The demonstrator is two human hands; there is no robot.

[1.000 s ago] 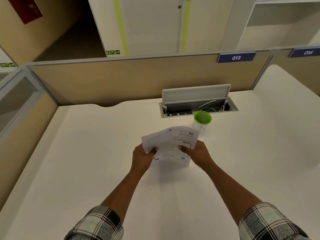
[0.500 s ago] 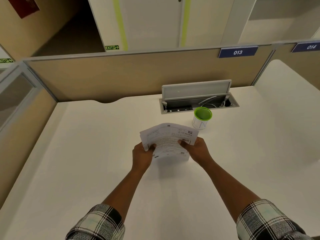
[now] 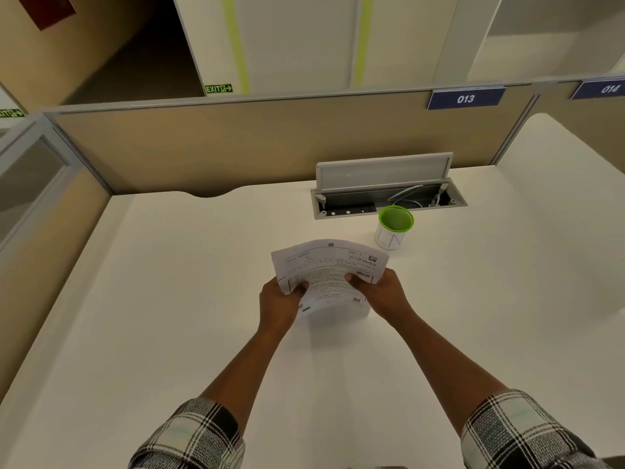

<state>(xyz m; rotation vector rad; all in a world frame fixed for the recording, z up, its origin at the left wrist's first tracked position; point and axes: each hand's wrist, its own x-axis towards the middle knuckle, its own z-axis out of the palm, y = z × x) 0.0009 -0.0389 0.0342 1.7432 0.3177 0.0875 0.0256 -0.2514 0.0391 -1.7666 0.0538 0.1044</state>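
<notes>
White desk (image 3: 169, 299) walled by beige partition (image 3: 236, 147), tagged 013. At the back, cable box (image 3: 351, 206) sunk into the surface, lid (image 3: 382, 170) up, wires (image 3: 406, 194) loose inside. Just in front of it, green-rimmed cup (image 3: 394, 228), upright, apart from everything else. Above mid-desk, papers (image 3: 329, 262), lifted and bowed into an arch, print facing up. Pinched at the left edge by left hand (image 3: 279, 306) and at the right edge by right hand (image 3: 385, 296): thumbs (image 3: 302, 286) pressed onto the printed face, fingers curled behind, mostly hidden. Likely gripped from both sides against flopping, thin sheets needing support at each edge; likely bowed by inward push between the hands. More than one sheet, judging by the offset left corner. Probably mid-squaring or mid-reading. Lower edge close over the desk; cannot tell whether touching. Cup near the far right corner of the papers, so worth minding on any forward reach.
</notes>
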